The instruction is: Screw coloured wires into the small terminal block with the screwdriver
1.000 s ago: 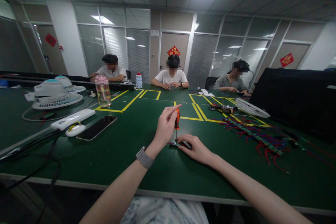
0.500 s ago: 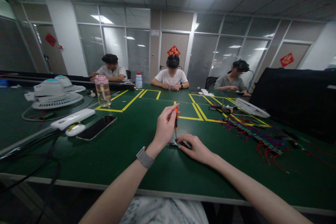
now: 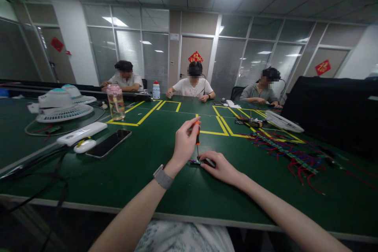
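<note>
My left hand (image 3: 183,143), with a grey-banded watch on the wrist, is closed around the orange and black handle of a screwdriver (image 3: 197,140). The shaft points nearly straight down, its tip at a small circuit board (image 3: 195,162) with thin coloured wires. My right hand (image 3: 221,167) rests on the table, thumb and fingers closed about the board's right end and a dark piece (image 3: 209,162) beside it. Part of both is hidden by the fingers, and I cannot tell exactly what the tip touches.
On the green table (image 3: 141,181) a phone (image 3: 109,143), a white mouse (image 3: 85,146), a power strip (image 3: 82,133), fans (image 3: 63,106) and a bottle (image 3: 116,102) stand left. Wired boards (image 3: 289,155) and a black monitor (image 3: 330,114) lie right. Three people (image 3: 193,84) sit opposite.
The screwdriver handle has turned a little in my left fingers, while my right hand stays put. Across the table, the middle person's hands have moved apart.
</note>
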Demonstrator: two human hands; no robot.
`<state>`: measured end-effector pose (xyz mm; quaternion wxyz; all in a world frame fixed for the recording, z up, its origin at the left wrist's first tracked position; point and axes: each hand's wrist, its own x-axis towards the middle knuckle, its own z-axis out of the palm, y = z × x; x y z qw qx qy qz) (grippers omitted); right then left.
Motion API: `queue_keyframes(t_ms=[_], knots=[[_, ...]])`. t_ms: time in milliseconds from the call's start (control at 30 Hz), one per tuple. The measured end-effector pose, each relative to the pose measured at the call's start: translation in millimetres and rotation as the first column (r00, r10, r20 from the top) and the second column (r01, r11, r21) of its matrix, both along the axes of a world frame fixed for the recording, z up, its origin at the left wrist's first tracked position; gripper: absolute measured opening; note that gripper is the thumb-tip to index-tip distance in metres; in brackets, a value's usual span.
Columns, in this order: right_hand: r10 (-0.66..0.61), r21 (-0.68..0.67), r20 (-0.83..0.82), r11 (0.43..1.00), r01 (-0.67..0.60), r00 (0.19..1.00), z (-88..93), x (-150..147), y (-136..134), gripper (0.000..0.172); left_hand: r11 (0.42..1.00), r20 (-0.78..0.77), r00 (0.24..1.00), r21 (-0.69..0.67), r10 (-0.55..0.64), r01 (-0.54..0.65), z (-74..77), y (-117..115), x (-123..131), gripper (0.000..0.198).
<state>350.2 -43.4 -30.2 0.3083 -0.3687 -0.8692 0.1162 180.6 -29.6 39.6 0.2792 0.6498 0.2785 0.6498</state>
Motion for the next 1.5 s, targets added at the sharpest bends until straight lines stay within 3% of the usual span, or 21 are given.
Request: queue_keyframes(t_ms=[233,433,633,867,933,1100,1367,1500], knots=[[0.0,0.002,-0.012,1.0,0.0,1.0,-0.3,0.1,-0.4,0.015,0.994,-0.07,0.992,0.046,0.101,-0.098,2.1,-4.2,-1.1,0.023],[-0.001,0.002,-0.009,1.0,0.001,1.0,-1.2,1.0,0.1,0.016,0.996,-0.008,0.996,-0.009,-0.088,0.088,1.2,-3.3,0.9,0.03],[0.004,0.004,-0.009,1.0,-0.004,1.0,-1.6,0.5,0.3,0.016,0.997,-0.077,0.996,0.054,0.053,-0.049,0.6,-4.5,0.6,0.023],[0.008,0.001,-0.016,1.0,-0.008,1.0,0.0,-0.3,0.0,0.016,0.986,-0.022,0.986,-0.013,-0.167,0.167,2.4,-4.4,2.1,0.032],[0.007,0.003,-0.015,1.0,-0.007,1.0,-0.8,-0.1,0.3,0.016,0.989,-0.028,0.989,-0.008,-0.145,0.145,1.7,-5.1,2.0,0.03],[0.005,0.004,-0.014,1.0,-0.005,1.0,-2.0,0.4,0.8,0.017,0.997,-0.089,0.995,0.069,0.042,-0.036,0.3,-5.5,0.1,0.022],[0.013,0.005,-0.017,1.0,-0.013,1.0,-0.8,-0.1,0.9,0.016,0.985,0.024,0.985,-0.03,-0.168,0.169,1.5,-4.7,2.7,0.031],[0.007,-0.003,-0.01,1.0,-0.007,1.0,0.2,-0.5,0.0,0.016,0.999,-0.036,0.998,0.017,-0.042,0.043,1.3,-5.3,1.8,0.025]])
